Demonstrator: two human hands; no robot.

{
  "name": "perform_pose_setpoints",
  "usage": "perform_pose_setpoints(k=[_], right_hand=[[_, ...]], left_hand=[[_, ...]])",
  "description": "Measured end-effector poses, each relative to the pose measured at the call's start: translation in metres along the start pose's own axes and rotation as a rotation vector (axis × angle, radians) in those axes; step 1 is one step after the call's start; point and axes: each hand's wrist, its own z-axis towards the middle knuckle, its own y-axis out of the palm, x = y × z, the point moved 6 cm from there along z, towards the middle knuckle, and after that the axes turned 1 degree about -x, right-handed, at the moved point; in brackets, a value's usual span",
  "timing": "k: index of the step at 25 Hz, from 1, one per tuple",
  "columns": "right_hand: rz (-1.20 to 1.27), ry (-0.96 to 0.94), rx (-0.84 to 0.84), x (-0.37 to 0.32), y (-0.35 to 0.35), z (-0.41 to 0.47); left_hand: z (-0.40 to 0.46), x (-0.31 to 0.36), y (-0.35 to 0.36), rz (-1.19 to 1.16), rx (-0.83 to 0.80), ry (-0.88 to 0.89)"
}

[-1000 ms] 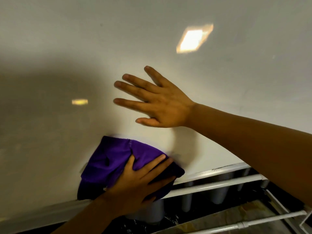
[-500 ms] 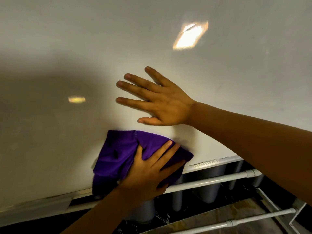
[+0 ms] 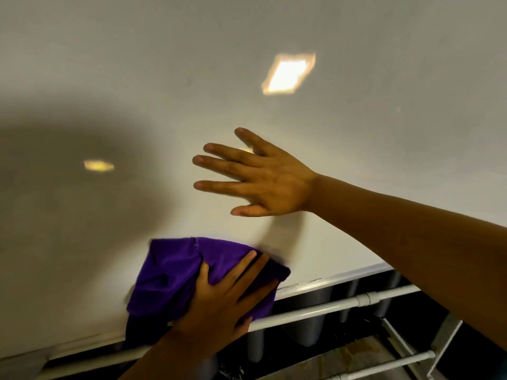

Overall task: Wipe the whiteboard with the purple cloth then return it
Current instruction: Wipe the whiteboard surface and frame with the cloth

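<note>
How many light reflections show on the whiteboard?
2 clearly: a large bright patch upper middle and a small dim one at left. A faint glint behind the right hand's fingers may be a third.

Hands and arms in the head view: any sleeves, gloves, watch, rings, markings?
Both bare. The left hand and right hand show no gloves or rings on the visible fingers. No watch or band at either wrist; both forearms are uncovered as far as the frame shows. No markings visible.
</note>
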Motion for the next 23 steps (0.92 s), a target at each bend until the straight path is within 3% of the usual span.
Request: perform_pose_setpoints(k=[7, 15, 23], right_hand=[[-0.024, 0.004, 0.048, 0.029, 0.015, -0.057], [0.05, -0.032, 0.099, 0.058, 0.025, -0.121], [0.041, -0.117, 0.062, 0.094, 0.032, -0.176]], left_hand=[[0.077, 0.062, -0.001, 0.0, 0.109, -0.035], [0.178, 0.139, -0.006, -0.044, 0.01, 0.004], [0.123, 0.1, -0.004, 0.012, -0.121, -0.097]])
